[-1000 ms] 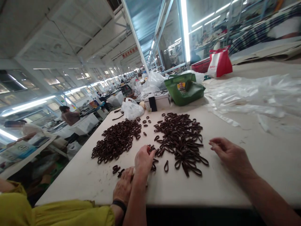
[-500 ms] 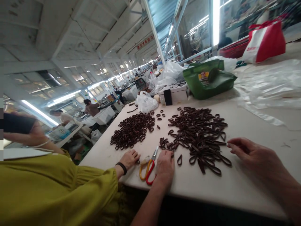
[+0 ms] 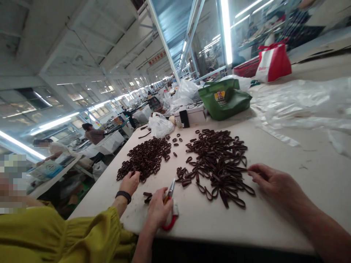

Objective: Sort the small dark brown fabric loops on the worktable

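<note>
Two hands of the wearer rest on the pale counter (image 3: 274, 219), well apart from each other. Left hand (image 3: 157, 210): closed around red-handled scissors (image 3: 169, 204), the handle loops showing red below the palm at the near counter edge, the blades poking out past the fingers and pointing away from the body and slightly right, toward the loose heap of dark brown elastic loops (image 3: 219, 160). Right hand (image 3: 274, 182): lying flat, fingers loosely curled with nothing seen clamped in them, fingertips touching the right edge of that same heap; whether a loop is pinched under them cannot be told. Heap position: between the two hands and just beyond them, its long axis running from the far counter toward the near right; the right hand is the nearer of the two, already at its rim, while the scissors' tips stop short of its near-left strays. Two or three single loops (image 3: 148, 196) lie just left of the left hand. Third hand, a co-worker's hand (image 3: 130, 182) with a black wristband and yellow-green sleeve (image 3: 68, 237), touches the near end of a second, tighter pile of brown loops (image 3: 146, 159) further left. Beyond: green bag (image 3: 225, 100), white box (image 3: 193, 115), clear plastic sheeting (image 3: 301, 106).
</note>
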Available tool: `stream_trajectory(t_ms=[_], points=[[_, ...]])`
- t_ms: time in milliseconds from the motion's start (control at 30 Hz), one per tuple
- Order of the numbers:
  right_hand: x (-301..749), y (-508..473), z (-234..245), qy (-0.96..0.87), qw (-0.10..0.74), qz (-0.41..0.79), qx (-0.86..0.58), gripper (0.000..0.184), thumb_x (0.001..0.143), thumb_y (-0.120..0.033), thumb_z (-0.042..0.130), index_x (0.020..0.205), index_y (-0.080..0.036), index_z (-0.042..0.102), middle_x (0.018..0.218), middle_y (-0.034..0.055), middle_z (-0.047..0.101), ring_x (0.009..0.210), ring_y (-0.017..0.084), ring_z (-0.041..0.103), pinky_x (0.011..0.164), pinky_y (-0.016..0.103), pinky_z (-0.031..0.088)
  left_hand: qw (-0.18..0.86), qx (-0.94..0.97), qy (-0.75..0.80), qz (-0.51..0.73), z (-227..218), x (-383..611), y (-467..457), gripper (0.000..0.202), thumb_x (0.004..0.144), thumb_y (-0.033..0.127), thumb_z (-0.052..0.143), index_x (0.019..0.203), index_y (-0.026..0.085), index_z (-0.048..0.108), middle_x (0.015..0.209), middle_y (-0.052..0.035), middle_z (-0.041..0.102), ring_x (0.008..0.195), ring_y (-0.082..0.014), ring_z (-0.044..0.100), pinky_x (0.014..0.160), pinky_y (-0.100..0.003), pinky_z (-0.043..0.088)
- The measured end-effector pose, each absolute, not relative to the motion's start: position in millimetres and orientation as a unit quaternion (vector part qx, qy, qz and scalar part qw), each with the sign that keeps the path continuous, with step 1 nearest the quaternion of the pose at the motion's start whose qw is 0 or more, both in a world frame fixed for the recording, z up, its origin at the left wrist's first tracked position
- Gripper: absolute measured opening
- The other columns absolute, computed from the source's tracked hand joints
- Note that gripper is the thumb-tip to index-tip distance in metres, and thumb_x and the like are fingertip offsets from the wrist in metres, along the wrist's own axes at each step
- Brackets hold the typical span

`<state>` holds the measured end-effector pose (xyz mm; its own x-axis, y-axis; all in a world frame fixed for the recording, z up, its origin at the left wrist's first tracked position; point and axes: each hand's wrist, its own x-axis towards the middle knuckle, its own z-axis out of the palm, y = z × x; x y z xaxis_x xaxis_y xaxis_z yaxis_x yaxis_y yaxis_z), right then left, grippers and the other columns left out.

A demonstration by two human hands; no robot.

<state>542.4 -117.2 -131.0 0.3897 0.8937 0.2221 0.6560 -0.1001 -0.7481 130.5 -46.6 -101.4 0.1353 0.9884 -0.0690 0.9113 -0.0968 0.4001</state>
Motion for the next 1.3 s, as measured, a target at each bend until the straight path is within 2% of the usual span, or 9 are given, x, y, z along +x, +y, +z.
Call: stream_trajectory(t_ms=[100,267,567,633,767,867,1033,1133,1300], points=[[543,-117,-134,-0.542,0.409,0.139,-0.721,0.034,0.080,-0.056,0.050,0.083,-0.027,0.068,0.070,0.0036,0.073,0.061,0.026,0.070,0.063,0.038,0.052,0.236,0.730,0.630,0.118,-101,121,-42,0.054,0.085,0.028,0.061,0.137,0.012,0.057,0.138,-0.0131,0.062,0.127,-0.0257,0.056,0.112,-0.036,0.043],[542,-118,-136,-0.555,0.402,0.142,-0.714,0.032,0.081,-0.053,0.048,0.083,-0.028,0.069,0.072,0.0025,0.074,0.062,0.025,0.070,0.062,0.036,0.052,0.245,0.767,0.587,0.081,-99,115,-45,0.052,0.076,0.015,0.057,0.128,0.019,0.061,0.128,-0.0074,0.065,0.121,-0.0234,0.059,0.109,-0.033,0.043],[541,-117,-140,-0.565,0.391,0.137,-0.714,0.030,0.085,-0.048,0.047,0.085,-0.027,0.069,0.078,0.0027,0.075,0.066,0.023,0.070,0.062,0.034,0.052,0.111,0.771,0.625,0.052,-122,129,-43,0.057,0.080,0.020,0.052,0.137,0.014,0.059,0.132,-0.0126,0.065,0.126,-0.0268,0.057,0.113,-0.037,0.041],[541,-118,-142,-0.567,0.395,0.136,-0.710,0.029,0.087,-0.047,0.048,0.085,-0.027,0.069,0.078,0.0028,0.076,0.066,0.022,0.070,0.061,0.033,0.051,0.112,0.773,0.620,0.076,-128,126,-41,0.061,0.079,0.023,0.054,0.139,0.015,0.058,0.134,-0.0131,0.065,0.127,-0.0286,0.058,0.113,-0.038,0.042],[541,-120,-146,-0.565,0.400,0.137,-0.709,0.029,0.089,-0.045,0.048,0.087,-0.027,0.069,0.079,0.0023,0.076,0.068,0.021,0.071,0.061,0.032,0.051,0.132,0.765,0.611,0.155,-132,123,-37,0.063,0.072,0.032,0.064,0.135,0.030,0.065,0.131,-0.0080,0.070,0.127,-0.0370,0.060,0.111,-0.048,0.048],[540,-121,-148,-0.566,0.394,0.138,-0.711,0.029,0.090,-0.046,0.047,0.088,-0.026,0.069,0.080,0.0021,0.075,0.068,0.021,0.070,0.063,0.032,0.051,0.206,0.729,0.612,0.226,-122,136,-30,0.064,0.066,0.032,0.070,0.130,0.031,0.068,0.124,-0.0091,0.073,0.119,-0.0406,0.064,0.100,-0.049,0.055],[539,-121,-148,-0.565,0.375,0.150,-0.719,0.030,0.091,-0.045,0.044,0.088,-0.027,0.068,0.083,0.0020,0.075,0.070,0.021,0.070,0.065,0.033,0.051,0.389,0.666,0.552,0.319,-88,199,5,0.068,0.068,0.038,0.067,0.134,0.020,0.062,0.119,-0.0121,0.072,0.104,-0.0298,0.069,0.083,-0.036,0.058],[538,-121,-149,-0.569,0.359,0.157,-0.723,0.031,0.092,-0.045,0.041,0.089,-0.027,0.067,0.084,0.0017,0.075,0.071,0.022,0.070,0.065,0.034,0.050,0.456,0.655,0.499,0.336,-67,254,43,0.068,0.067,0.041,0.065,0.129,0.013,0.061,0.111,-0.0124,0.072,0.083,-0.0192,0.066,0.069,-0.027,0.053],[535,-123,-151,-0.574,0.352,0.156,-0.723,0.028,0.096,-0.040,0.040,0.090,-0.028,0.065,0.082,-0.0003,0.074,0.070,0.020,0.070,0.064,0.032,0.047,0.452,0.673,0.500,0.306,-49,354,133,0.047,0.081,0.036,0.058,0.122,0.012,0.065,0.098,-0.0085,0.071,0.069,-0.0138,0.060,0.059,-0.024,0.047]])
